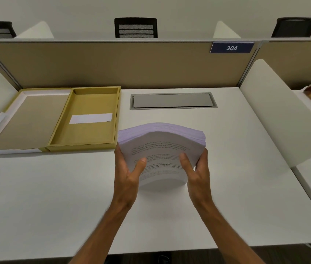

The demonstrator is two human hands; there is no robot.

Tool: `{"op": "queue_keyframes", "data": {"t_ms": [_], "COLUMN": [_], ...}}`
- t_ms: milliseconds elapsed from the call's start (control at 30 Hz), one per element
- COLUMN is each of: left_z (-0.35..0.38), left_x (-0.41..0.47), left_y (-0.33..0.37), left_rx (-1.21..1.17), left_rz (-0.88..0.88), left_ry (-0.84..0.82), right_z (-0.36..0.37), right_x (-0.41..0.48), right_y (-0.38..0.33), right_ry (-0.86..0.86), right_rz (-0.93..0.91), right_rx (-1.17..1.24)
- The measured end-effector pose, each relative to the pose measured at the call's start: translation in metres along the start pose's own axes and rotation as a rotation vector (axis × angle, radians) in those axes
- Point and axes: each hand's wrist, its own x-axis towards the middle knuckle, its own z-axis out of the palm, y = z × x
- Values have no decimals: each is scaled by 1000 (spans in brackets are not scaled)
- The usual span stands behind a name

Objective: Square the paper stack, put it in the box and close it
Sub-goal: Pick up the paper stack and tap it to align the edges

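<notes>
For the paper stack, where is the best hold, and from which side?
By its two side edges, one hand from each side, as the left hand and right hand do now. The paper stack is thick and bows in the middle, so a two-sided grip keeps the sheets together.

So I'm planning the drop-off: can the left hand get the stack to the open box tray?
Probably yes: the left hand grips the paper stack, the box tray lies open just left, nothing between.
</notes>
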Motion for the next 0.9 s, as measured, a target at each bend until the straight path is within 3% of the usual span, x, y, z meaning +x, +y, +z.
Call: {"op": "queue_keyframes", "data": {"t_ms": [233,500,900], "left_z": [13,38,36], "left_x": [11,37,44], "left_y": [19,33,37], "left_rx": [-121,-36,36], "left_rz": [-15,-180,-199], "left_ry": [165,499,515], "right_z": [11,29,27], "right_x": [9,31,44], "right_y": [-20,-30,-33], "right_ry": [141,371,372], "right_rz": [9,103,132], "right_rx": [137,22,-28]}}
